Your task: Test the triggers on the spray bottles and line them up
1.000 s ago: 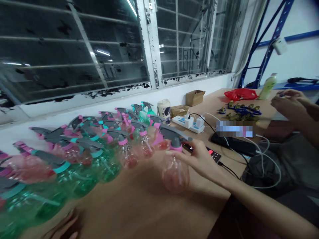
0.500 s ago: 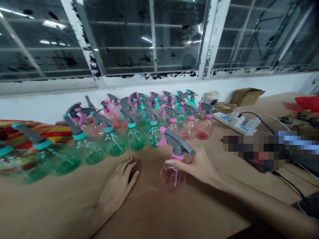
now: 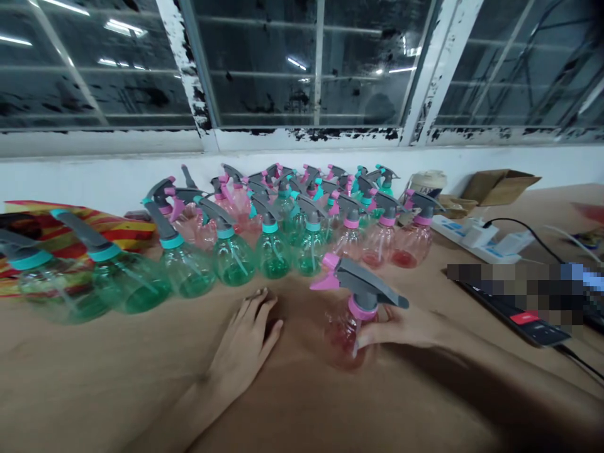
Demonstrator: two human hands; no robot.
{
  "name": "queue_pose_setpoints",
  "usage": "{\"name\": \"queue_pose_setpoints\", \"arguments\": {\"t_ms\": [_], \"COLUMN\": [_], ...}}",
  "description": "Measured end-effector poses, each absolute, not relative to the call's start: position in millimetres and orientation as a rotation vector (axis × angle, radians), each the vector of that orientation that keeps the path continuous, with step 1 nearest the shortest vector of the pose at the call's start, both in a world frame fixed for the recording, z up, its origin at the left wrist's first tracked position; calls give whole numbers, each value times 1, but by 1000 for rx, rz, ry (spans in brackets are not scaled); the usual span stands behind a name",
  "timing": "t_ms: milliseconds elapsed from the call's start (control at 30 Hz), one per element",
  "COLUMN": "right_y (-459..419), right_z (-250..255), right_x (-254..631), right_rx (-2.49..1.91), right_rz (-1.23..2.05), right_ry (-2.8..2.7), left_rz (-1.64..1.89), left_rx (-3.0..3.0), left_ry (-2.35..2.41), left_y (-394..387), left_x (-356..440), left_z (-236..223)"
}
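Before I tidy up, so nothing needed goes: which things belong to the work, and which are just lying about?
Likely the work:
pink-collared spray bottle in the right hand
standing spray bottles

Apparently lying about:
smartphone
power strip
cardboard box

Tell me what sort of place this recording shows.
Probably a workshop or small factory room, though I can't be sure. Many similar spray bottles stand in rows on a work table, a power strip sits near them, and the window frame behind is worn and chipped.
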State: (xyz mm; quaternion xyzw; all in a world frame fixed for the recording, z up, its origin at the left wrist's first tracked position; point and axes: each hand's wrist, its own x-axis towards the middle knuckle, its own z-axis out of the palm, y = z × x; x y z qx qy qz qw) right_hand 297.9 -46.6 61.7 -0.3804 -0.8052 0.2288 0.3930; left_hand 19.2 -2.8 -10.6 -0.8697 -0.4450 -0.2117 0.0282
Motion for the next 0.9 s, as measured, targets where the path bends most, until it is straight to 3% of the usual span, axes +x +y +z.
{"name": "queue_pose_setpoints", "arguments": {"t_ms": [133, 267, 700, 900], "right_y": [-41, -40, -37, -38], "right_z": [81, 100, 85, 90], "right_x": [289, 281, 262, 259], "right_rx": [-851, -866, -985, -801], "right_rz": [941, 1050, 973, 838], "right_ry": [-2050, -2049, -1943, -1958], "left_rz": [-663, -652, -610, -605], "left_rx": [-2677, -2667, -2695, -2706], "left_ry": [-1366, -1381, -1390, -1408], "left_y": [-4, -6, -6, -8], "left_x": [19, 20, 16, 18], "left_z": [-10, -10, -12, -8]}}
